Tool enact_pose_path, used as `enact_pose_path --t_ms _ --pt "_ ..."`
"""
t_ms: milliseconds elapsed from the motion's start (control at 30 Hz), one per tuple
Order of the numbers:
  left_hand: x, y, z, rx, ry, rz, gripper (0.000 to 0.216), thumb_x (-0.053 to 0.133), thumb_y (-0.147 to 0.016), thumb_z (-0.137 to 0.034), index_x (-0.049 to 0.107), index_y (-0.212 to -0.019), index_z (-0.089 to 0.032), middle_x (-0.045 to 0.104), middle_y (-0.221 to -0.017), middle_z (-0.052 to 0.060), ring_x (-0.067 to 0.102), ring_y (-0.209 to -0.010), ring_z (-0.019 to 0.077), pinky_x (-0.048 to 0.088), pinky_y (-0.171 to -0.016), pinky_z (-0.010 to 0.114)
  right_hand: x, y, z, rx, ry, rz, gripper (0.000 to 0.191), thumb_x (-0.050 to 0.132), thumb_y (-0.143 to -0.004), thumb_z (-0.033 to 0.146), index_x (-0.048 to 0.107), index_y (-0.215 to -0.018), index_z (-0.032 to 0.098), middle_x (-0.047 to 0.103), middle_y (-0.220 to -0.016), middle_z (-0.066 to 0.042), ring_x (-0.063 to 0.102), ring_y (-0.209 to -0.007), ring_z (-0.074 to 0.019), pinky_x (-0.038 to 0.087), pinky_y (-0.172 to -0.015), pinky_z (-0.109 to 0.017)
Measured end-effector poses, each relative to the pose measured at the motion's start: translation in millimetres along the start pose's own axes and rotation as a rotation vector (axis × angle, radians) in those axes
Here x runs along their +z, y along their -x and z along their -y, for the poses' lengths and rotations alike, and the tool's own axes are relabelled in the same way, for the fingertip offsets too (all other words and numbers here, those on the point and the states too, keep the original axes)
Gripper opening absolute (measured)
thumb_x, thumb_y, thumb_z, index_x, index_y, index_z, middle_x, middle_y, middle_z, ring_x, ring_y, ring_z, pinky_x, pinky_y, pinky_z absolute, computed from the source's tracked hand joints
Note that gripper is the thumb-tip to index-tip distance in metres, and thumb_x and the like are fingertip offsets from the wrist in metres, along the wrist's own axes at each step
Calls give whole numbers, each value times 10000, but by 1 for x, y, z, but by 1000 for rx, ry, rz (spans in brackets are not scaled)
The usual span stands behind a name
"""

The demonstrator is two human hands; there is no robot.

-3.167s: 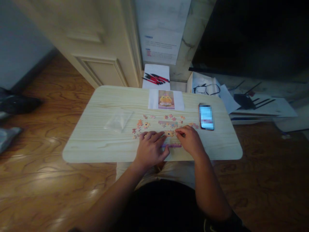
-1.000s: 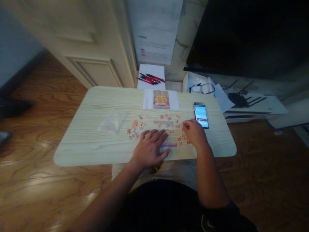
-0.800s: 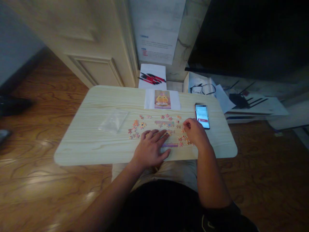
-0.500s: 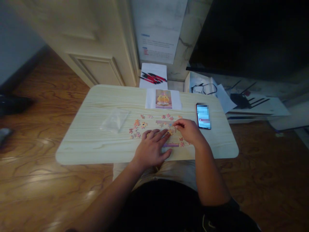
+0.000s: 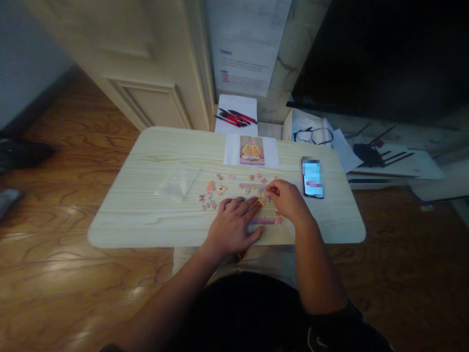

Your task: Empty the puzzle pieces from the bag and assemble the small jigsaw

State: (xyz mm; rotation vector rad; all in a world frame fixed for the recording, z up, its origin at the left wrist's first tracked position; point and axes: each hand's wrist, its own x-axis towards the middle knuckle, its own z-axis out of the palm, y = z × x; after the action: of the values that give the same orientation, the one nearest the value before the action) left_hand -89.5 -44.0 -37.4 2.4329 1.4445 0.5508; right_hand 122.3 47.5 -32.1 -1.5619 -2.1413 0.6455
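My left hand [image 5: 233, 226] lies flat on the pale wooden table [image 5: 146, 215], fingers stretched out, their tips touching a small joined patch of orange puzzle pieces [image 5: 260, 201]. My right hand [image 5: 287, 199] is curled just right of that patch, finger and thumb pinched at a small puzzle piece. A purple strip of joined pieces [image 5: 262, 221] lies between my hands. Loose puzzle pieces [image 5: 210, 193] are scattered to the left and behind. A reference picture [image 5: 251, 150] of an orange figure lies at the table's far edge.
A phone [image 5: 312, 177] with a lit screen lies right of my right hand. A clear plastic bag [image 5: 177, 180] lies on the table's left part. Beyond the table are red and black pens [image 5: 236, 117] on paper, eyeglasses [image 5: 313, 135] and a dark screen.
My right hand went right toward the phone, then came back left to the orange patch with its fingers pinched. My left hand stayed flat in place.
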Motion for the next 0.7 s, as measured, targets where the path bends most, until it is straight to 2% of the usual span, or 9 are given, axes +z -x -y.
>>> enact_pose_path --t_ms 133,300,700 --pt "0 0 0 -1 2 -1 626 617 -902 -569 556 -1468 -309 531 -1554 32 482 -1332 372 342 -1089 579 -2 0 -2 -8 46 -38 142 644 -910 142 747 -951 230 710 -966 -42 653 -925 -202 496 -865 -329" --pt "0 0 0 -3 10 -14 603 605 -911 -566 569 -1455 -311 539 -1547 29 491 -1325 368 344 -1082 579 3 -3 -2 -32 58 -18 190 608 -942 149 770 -958 249 711 -1048 -61 651 -1071 -230 478 -982 -364" --pt "0 2 0 -11 6 -22 583 609 -909 -544 588 -1433 -290 570 -1516 40 502 -1309 359 347 -1062 575 3 0 -1 -8 53 8 110 668 -915 184 758 -894 244 693 -1000 -47 657 -1024 -218 482 -943 -352"
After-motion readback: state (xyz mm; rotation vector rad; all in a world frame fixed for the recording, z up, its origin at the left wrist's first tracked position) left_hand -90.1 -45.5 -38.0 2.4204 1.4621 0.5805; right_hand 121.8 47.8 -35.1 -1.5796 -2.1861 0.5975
